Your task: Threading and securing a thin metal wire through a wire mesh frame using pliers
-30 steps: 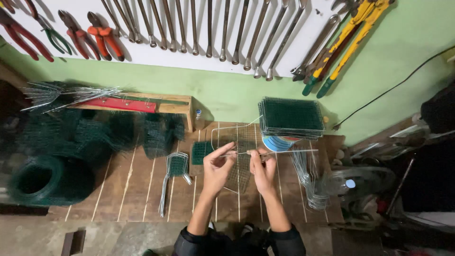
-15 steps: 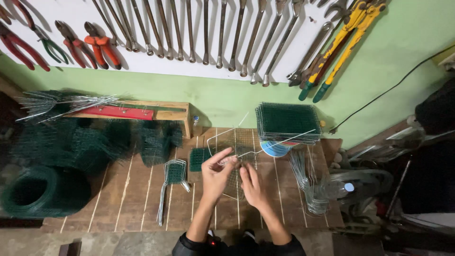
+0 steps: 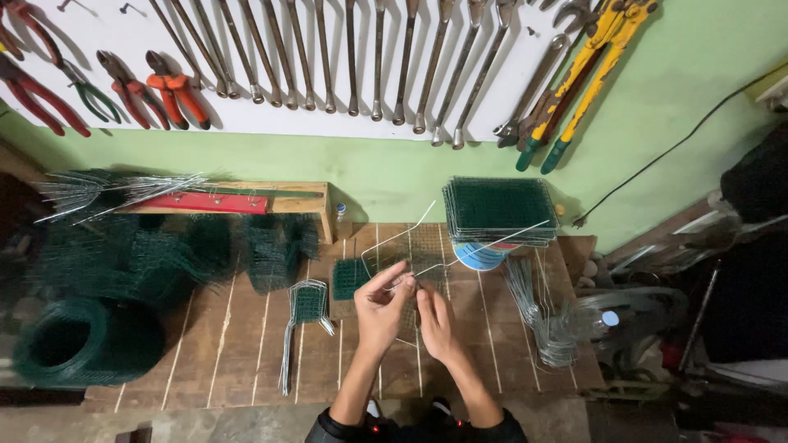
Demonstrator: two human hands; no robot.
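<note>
My left hand [image 3: 383, 308] and my right hand [image 3: 436, 317] meet over the middle of the wooden bench [image 3: 238, 361]. Both pinch a thin bent steel wire [image 3: 484, 245] whose ends stick up toward the wall. A small square of green wire mesh [image 3: 351, 278] lies just left of my left hand. Further left lies a finished wire-and-mesh piece [image 3: 304, 316] with long wire legs.
A stack of green mesh squares [image 3: 498, 209] sits on a blue tub at back right. Bent wires [image 3: 543, 321] lie at the right edge. Mesh rolls [image 3: 82, 336] and folded mesh [image 3: 271, 246] fill the left. Wrenches, pliers and bolt cutters [image 3: 587, 57] hang on the wall.
My hands have drawn closer together and turned the wire, so its ends now point up and to the right. The view has shifted slightly downward.
</note>
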